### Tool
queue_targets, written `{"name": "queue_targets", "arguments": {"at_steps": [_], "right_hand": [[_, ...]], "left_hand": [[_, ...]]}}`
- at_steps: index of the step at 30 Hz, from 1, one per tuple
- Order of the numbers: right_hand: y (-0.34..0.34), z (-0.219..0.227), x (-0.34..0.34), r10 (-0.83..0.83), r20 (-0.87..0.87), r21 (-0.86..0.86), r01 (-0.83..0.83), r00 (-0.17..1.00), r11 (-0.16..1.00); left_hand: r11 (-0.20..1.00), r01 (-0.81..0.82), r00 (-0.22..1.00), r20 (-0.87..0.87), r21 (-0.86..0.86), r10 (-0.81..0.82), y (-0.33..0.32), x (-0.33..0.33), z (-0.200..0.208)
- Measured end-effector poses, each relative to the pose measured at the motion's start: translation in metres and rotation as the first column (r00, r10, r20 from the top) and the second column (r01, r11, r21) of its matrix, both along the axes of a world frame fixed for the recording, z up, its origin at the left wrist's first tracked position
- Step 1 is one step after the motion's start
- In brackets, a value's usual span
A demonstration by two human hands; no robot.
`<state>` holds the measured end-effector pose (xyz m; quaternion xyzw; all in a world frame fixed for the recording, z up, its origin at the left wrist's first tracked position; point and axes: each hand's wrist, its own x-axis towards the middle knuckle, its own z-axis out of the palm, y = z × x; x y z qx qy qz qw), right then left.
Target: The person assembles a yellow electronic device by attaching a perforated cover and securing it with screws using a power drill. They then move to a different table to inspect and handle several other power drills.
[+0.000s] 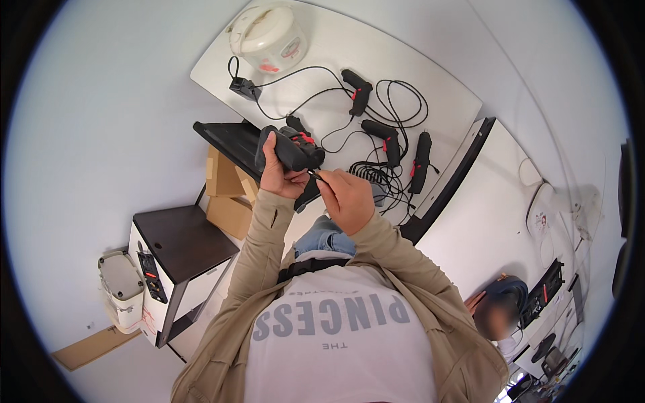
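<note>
My left hand [281, 176] is wrapped round a black-and-red cordless screwdriver [285, 149], thumb along its handle, held up over the near left edge of the white table [443, 87]. The fingers of my right hand [347, 200] pinch a thin black cable plug [313, 174] close against the handle's end. I cannot tell whether the plug is inside a socket. Beyond my hands lie more black-and-red screwdrivers: one [357, 91] farther back, one [385, 141] in the middle and a straight one [420, 162] on the right.
Black cables [366, 171] lie coiled among the tools. A power adapter [244, 88] and a white rice cooker [269, 39] stand at the far left. Cardboard boxes [225, 215] and a dark-topped cabinet [181, 235] are on my left. A person [497, 312] is at a white table on the right.
</note>
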<state>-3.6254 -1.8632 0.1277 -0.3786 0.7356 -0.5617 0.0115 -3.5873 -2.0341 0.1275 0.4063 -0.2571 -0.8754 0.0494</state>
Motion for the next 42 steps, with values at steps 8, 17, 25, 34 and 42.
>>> {"name": "queue_targets", "arguments": {"at_steps": [8,17,25,34,42], "right_hand": [[0.005,-0.002,-0.008,-0.055,-0.334,0.084,0.088,0.941,0.993],[0.014,-0.009,-0.010,-0.017,-0.326,0.173,0.078,0.945,0.982],[0.020,-0.010,-0.009,0.014,-0.264,0.254,0.055,0.964,0.966],[0.021,-0.012,-0.014,-0.070,-0.262,0.167,0.116,0.963,0.979],[0.023,-0.011,-0.015,0.034,-0.242,0.314,0.045,0.970,0.948]], "left_hand": [[0.995,0.087,0.996,-0.006,0.044,-0.087,0.003,0.000,-0.015],[0.990,0.134,0.991,-0.027,0.039,-0.133,0.012,-0.002,-0.024],[0.996,0.062,0.994,0.096,-0.056,-0.057,0.021,-0.010,-0.023],[0.993,0.079,0.989,0.129,-0.092,-0.067,0.026,-0.013,-0.027],[0.960,0.032,0.980,0.197,-0.280,0.025,0.037,-0.016,-0.022]]}}
